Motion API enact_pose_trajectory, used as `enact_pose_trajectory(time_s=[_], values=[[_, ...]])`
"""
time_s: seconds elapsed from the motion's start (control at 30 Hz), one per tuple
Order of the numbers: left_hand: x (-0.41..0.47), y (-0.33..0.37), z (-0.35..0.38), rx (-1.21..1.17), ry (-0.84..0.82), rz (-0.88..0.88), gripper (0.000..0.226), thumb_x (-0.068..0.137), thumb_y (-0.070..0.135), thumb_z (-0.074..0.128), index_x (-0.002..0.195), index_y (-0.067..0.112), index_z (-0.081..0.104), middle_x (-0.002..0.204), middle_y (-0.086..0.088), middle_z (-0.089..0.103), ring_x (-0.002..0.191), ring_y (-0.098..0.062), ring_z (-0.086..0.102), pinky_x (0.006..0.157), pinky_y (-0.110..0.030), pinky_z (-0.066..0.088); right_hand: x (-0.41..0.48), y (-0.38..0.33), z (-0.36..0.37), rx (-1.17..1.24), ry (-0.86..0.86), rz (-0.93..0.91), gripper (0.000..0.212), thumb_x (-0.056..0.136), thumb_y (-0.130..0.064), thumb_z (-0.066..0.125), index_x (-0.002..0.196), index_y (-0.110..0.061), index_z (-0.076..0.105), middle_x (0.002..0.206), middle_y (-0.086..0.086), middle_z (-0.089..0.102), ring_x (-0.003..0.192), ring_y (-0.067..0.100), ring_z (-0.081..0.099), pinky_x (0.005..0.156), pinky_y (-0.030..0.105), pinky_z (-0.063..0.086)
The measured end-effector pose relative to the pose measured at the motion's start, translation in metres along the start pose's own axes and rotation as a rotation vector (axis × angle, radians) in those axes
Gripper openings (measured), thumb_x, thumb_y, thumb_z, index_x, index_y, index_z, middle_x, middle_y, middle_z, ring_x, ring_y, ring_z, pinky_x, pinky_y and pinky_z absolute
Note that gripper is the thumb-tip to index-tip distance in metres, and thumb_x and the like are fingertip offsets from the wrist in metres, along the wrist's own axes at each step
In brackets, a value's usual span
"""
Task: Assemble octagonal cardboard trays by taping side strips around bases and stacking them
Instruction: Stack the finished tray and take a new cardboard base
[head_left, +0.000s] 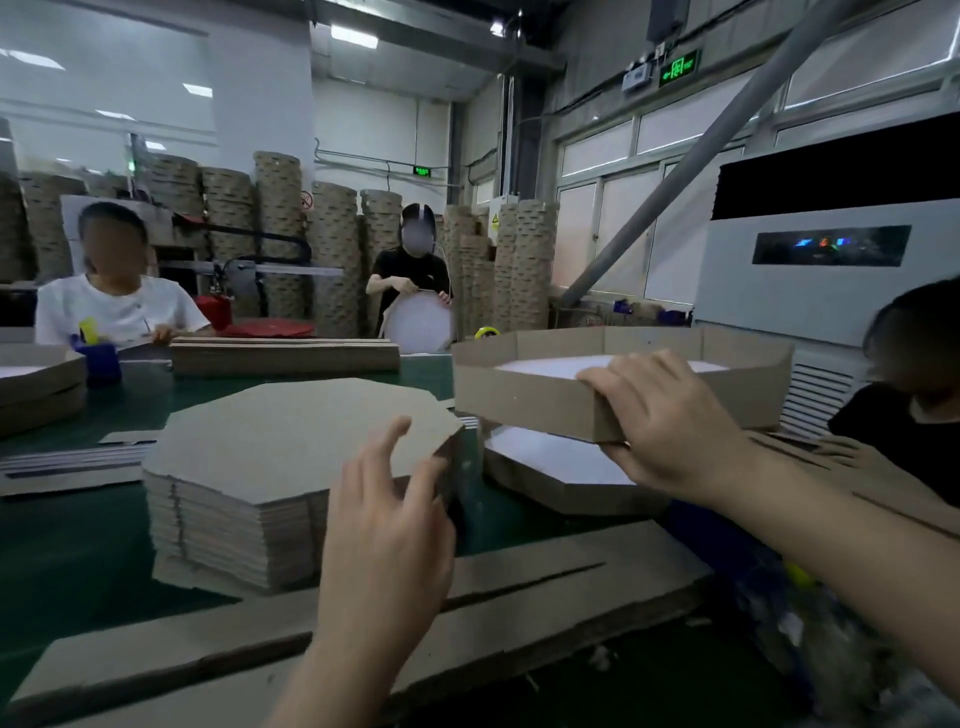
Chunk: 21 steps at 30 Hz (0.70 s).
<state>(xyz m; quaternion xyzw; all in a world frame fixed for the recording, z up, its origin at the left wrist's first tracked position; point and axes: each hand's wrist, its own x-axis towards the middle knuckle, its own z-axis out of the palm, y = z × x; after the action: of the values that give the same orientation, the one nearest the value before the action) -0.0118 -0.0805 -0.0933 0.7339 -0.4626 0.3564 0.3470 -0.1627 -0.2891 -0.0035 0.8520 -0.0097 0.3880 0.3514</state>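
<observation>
My right hand (665, 415) grips the near wall of an assembled octagonal tray (524, 395) with brown sides and a white inside, held in the air above another tray (550, 467) lying on the green table. A thick stack of flat brown octagonal bases (270, 441) stands at the centre. My left hand (387, 525) hovers in front of that stack's right corner with fingers spread and relaxed, holding nothing. Long cardboard side strips (467, 597) lie along the near table edge.
A person in white sits at the left behind a blue tape dispenser (101, 358) and a pile of strips (285, 356). Another person's hand rests on cardboard at the right (836, 452). Tall columns of finished trays (332, 260) line the back.
</observation>
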Motion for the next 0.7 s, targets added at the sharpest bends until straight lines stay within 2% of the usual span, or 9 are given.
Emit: enact_pose_trajectory(time_s=[0.1,0.2,0.3,0.43,0.5,0.53,0.6,0.63,0.7], values=[[-0.022,-0.025,0.025,-0.023,0.017,-0.014,0.020,0.073,0.006,0.058,0.089,0.007,0.070,0.124,-0.023,0.055,0.105,-0.044,0.054,0.085,-0.048,0.047,-0.006,0.010,0.054,-0.003,-0.078,0.055,0.063,0.059,-0.016,0.082,0.113,0.004,0.057,0.097,0.020,0.063,0.083,0.036,0.061,0.071,0.040,0.047],[-0.033,-0.037,0.037,-0.035,0.071,-0.022,0.030,0.074,0.019,0.045,0.080,0.011,0.074,0.113,-0.022,0.062,0.098,-0.043,0.058,0.084,-0.043,0.045,-0.008,0.015,0.100,-0.035,-0.172,0.072,0.060,0.055,-0.014,0.085,0.107,0.007,0.064,0.094,0.021,0.065,0.081,0.036,0.064,0.068,0.040,0.052],[-0.031,-0.040,0.037,-0.010,0.121,-0.027,0.032,0.072,0.019,0.044,0.076,0.012,0.075,0.107,-0.019,0.065,0.091,-0.042,0.061,0.081,-0.041,0.043,-0.006,0.015,0.137,-0.046,-0.233,0.120,0.063,0.051,-0.012,0.085,0.108,0.007,0.064,0.093,0.021,0.065,0.080,0.035,0.065,0.067,0.041,0.053],[-0.027,-0.042,0.033,0.014,0.126,0.012,0.031,0.073,0.018,0.044,0.075,0.012,0.075,0.104,-0.017,0.067,0.088,-0.040,0.064,0.075,-0.042,0.053,-0.017,0.015,0.174,-0.008,-0.209,0.165,0.072,0.051,-0.006,0.082,0.114,0.003,0.049,0.092,0.022,0.065,0.080,0.036,0.065,0.080,0.043,0.046],[-0.027,-0.044,0.031,0.021,0.116,-0.012,0.030,0.073,0.018,0.045,0.077,0.012,0.074,0.106,-0.017,0.066,0.089,-0.040,0.063,0.075,-0.044,0.053,-0.031,0.015,0.185,0.017,-0.261,0.199,0.075,0.047,-0.009,0.088,0.112,0.004,0.053,0.093,0.023,0.064,0.081,0.039,0.066,0.086,0.046,0.038],[-0.027,-0.044,0.031,0.021,0.116,-0.019,0.029,0.073,0.018,0.046,0.078,0.012,0.074,0.107,-0.017,0.066,0.089,-0.040,0.063,0.074,-0.044,0.053,-0.038,0.015,0.189,0.032,-0.313,0.210,0.076,0.045,-0.011,0.091,0.110,0.005,0.056,0.095,0.023,0.064,0.084,0.039,0.066,0.088,0.047,0.041],[-0.029,-0.042,0.032,0.017,0.109,-0.008,0.029,0.073,0.017,0.046,0.079,0.012,0.074,0.108,-0.017,0.065,0.090,-0.039,0.063,0.073,-0.043,0.053,-0.049,0.017,0.194,0.122,-0.425,0.256,0.076,0.054,-0.014,0.089,0.119,0.001,0.053,0.110,0.021,0.061,0.100,0.038,0.061,0.095,0.045,0.042],[-0.029,-0.042,0.032,0.015,0.104,0.000,0.029,0.073,0.017,0.046,0.079,0.012,0.074,0.109,-0.017,0.065,0.090,-0.039,0.063,0.073,-0.042,0.053,-0.052,0.018,0.195,0.183,-0.458,0.295,0.073,0.065,-0.018,0.083,0.127,-0.004,0.047,0.121,0.018,0.056,0.111,0.034,0.054,0.102,0.042,0.034],[-0.030,-0.042,0.035,0.016,0.090,0.001,0.029,0.073,0.016,0.046,0.081,0.011,0.074,0.110,-0.017,0.065,0.092,-0.038,0.062,0.074,-0.042,0.052,-0.055,0.018,0.196,0.283,-0.526,0.333,0.065,0.081,-0.024,0.069,0.137,-0.013,0.037,0.132,0.008,0.047,0.121,0.025,0.041,0.102,0.032,0.024]])
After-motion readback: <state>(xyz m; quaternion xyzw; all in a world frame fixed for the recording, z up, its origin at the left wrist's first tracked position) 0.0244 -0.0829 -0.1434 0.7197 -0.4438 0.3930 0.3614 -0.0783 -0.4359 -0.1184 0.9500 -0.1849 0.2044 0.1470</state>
